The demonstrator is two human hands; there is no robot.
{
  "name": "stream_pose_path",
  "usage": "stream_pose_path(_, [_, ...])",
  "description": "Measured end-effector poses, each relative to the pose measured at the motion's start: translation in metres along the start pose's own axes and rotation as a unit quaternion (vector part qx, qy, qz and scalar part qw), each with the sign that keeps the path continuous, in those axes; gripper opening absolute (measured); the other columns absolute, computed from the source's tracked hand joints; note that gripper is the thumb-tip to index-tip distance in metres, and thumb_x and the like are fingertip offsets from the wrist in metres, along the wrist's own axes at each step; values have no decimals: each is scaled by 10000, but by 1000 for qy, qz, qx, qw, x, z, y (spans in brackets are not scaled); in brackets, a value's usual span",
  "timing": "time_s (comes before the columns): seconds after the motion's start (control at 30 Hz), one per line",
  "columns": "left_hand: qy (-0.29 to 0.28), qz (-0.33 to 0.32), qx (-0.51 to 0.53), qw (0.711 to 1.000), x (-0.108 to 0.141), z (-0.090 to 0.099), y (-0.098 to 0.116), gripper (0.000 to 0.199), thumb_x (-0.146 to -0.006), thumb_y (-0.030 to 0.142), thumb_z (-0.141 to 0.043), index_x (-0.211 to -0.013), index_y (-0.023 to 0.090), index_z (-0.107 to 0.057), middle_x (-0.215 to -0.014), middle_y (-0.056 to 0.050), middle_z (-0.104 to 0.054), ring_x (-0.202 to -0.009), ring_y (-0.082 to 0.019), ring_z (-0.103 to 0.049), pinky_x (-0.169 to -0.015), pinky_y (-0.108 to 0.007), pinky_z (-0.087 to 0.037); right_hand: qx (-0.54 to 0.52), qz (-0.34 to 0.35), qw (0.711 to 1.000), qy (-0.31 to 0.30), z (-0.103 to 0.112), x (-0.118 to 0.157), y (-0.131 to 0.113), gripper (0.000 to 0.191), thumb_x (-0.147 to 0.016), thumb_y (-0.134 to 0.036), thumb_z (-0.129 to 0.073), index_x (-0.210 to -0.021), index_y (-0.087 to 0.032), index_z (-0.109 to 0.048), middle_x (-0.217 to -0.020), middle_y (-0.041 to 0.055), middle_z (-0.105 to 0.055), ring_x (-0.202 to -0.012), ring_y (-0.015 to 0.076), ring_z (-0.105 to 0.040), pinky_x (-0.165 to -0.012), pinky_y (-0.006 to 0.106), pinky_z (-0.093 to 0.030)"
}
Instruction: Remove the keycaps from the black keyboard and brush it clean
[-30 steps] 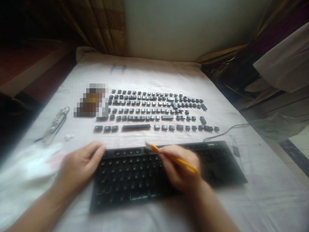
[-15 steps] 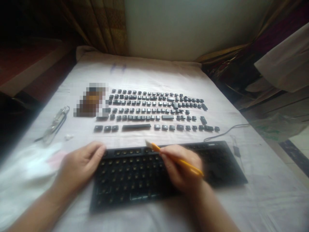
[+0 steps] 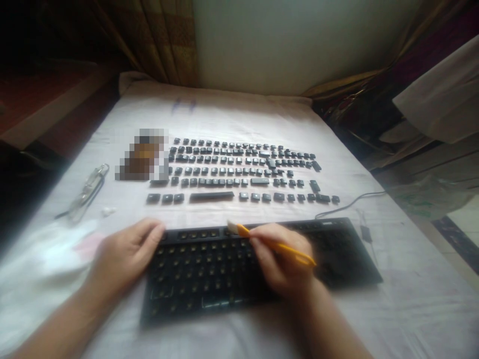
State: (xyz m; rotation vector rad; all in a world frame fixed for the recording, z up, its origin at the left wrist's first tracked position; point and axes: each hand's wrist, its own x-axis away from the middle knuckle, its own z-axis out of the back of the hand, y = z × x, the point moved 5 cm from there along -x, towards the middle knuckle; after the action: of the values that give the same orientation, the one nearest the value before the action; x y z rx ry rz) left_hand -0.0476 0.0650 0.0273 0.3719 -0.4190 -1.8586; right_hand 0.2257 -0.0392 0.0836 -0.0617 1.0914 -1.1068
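A black keyboard (image 3: 202, 273) with its keycaps off lies on the pale cloth in front of me. My left hand (image 3: 125, 249) grips its upper left corner, thumb over the edge and fingers curled at the side. In my right hand (image 3: 284, 259) is a small brush (image 3: 243, 231) with an orange-yellow handle, pinched like a pen. Its pale bristles are at the top strip of the keyboard; I cannot tell whether they touch. My right hand hides part of the middle keys. Loose black keycaps (image 3: 211, 196) lie in several rows beyond the keyboard.
Left of the keycaps is a pixelated patch (image 3: 144, 155). A clear item with a dark cord (image 3: 89, 192) lies at the left, near white and pink cloth or tissue (image 3: 56, 254). The keyboard cable (image 3: 350, 200) runs off right, toward a clear plastic bag (image 3: 430, 195).
The brush tip has shifted slightly right and down along the keyboard's top strip. My left hand and the keyboard are almost where they were.
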Motion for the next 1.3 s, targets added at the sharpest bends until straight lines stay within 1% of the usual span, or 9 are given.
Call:
stream_pose_path(0.2, [4, 1, -3, 1000, -2, -2, -3, 396, -923, 534, -449, -826, 269, -726, -731, 43, -754, -639, -147, -699, -589, -199, -452, -4, -12, 1000, -21, -4, 0, 3, 182, -867, -43, -570, -929, -196, -647, -748, 40, -761, -608, 158, -733, -579, 239, -602])
stream_pose_path(0.3, [3, 5, -5, 1000, -2, -2, -3, 390, -922, 537, -455, -833, 274, -727, -735, 48, -755, -643, -146, -699, -593, -199, -451, -18, -5, 1000, -9, -3, 0, 2, 206, -866, -27, -590, -958, -202, -652, -792, 47, -782, -659, 166, -759, -622, 246, -621])
stream_pose_path(0.4, [8, 4, -4, 1000, -2, -2, -2, 404, -920, 550, -450, -818, 273, -725, -726, 47, -752, -634, -147, -696, -591, -203, -451, -6, -3, 1000, 1, -1, 0, 1, 217, -865, -24, -586, -965, -208, -643, -771, 41, -774, -646, 170, -756, -610, 255, -619])
stream_pose_path(0.57, [4, 2, -1, 1000, -2, -1, -1, 409, -922, 555, -448, -814, 269, -720, -720, 45, -750, -637, -148, -700, -583, -203, -450, 0, -14, 1000, -26, -5, 2, 3, 173, -879, -40, -575, -938, -190, -639, -752, 52, -761, -616, 162, -736, -585, 252, -604])
stream_pose_path(0.7, [1, 0, -2, 1000, -2, 0, -1, 402, -924, 549, -451, -833, 266, -722, -731, 43, -752, -633, -148, -692, -589, -203, -457, -9, 1, 1000, -11, -4, 2, 1, 210, -877, -21, -594, -976, -201, -642, -804, 51, -783, -671, 165, -759, -632, 255, -624])
stream_pose_path(0.83, [0, 3, -7, 1000, -1, -1, -2, 406, -927, 553, -450, -839, 265, -723, -738, 41, -756, -646, -154, -698, -593, -207, -455, 11, -6, 1000, 2, 0, 1, 0, 204, -873, -29, -578, -956, -206, -636, -756, 38, -766, -627, 165, -745, -597, 258, -616])
stream_pose_path(1.03, [1, 1, -8, 1000, -1, -2, -2, 412, -929, 548, -443, -831, 262, -722, -739, 39, -757, -650, -152, -700, -595, -206, -451, -4, -12, 1000, -25, -4, 0, 4, 180, -885, -49, -580, -941, -201, -658, -766, 40, -773, -628, 152, -742, -606, 236, -615])
stream_pose_path(1.2, [4, 1, -11, 1000, -2, -3, -4, 402, -922, 549, -444, -844, 272, -725, -717, 46, -747, -630, -152, -695, -591, -207, -453, -19, 14, 999, 22, -2, 1, 2, 229, -877, -6, -634, -996, -188, -706, -833, 66, -809, -727, 173, -785, -695, 246, -650])
stream_pose_path(1.3, [7, 1, -11, 1000, -2, -3, -5, 398, -919, 552, -449, -838, 275, -723, -717, 48, -749, -626, -151, -697, -586, -206, -454, -18, 12, 999, 47, 0, 2, 2, 257, -874, -3, -648, -1024, -196, -728, -875, 72, -817, -760, 181, -792, -717, 257, -660])
